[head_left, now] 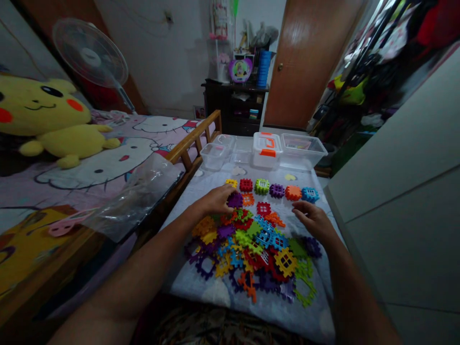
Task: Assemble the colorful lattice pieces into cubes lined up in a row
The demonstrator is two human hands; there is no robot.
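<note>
My left hand is at the left end of the row, its fingers and thumb closed around the edge of a purple interlocking plastic tile. Just beyond those fingers lies a yellow tile, and an orange window tile sits to the right. My right hand hovers at the right, fingers apart and holding nothing, near the orange stack and blue stack. Also in the row are red, green and purple stacks. A mixed heap of notched tiles spreads nearer me.
Clear plastic boxes, one lidded with orange latches, stand at the cloth-covered table's far end. A wooden bed rail runs along the left, with a clear plastic bag beside it. A white cabinet borders the right.
</note>
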